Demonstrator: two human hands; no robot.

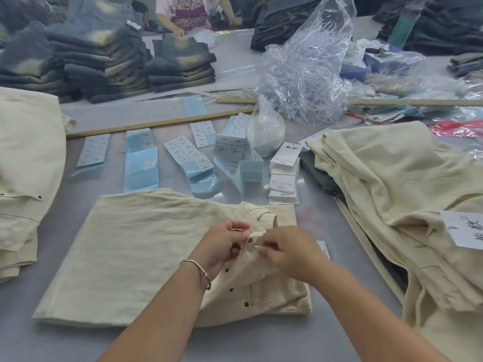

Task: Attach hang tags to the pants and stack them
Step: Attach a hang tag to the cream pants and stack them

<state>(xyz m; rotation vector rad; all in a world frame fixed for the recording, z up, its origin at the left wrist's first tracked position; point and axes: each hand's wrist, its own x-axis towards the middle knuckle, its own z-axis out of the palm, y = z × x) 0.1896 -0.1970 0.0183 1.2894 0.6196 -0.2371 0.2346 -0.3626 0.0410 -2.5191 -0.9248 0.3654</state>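
Folded cream linen pants [146, 246] lay centre-table. My left hand [222, 246] and right hand [290, 253] pinched the waistband, fastening a tag. Tagged cream pile [392, 184] at right; white hang tags [283, 176] remained.

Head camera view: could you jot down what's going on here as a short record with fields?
Work piece: folded cream pants on the grey table
Left hand: pinches the waistband
Right hand: pinches the same spot
Hang tag supply: white tag stack behind the pants
Stickers: blue label sheets
Right side: cream pants pile
Fasteners: clear bag
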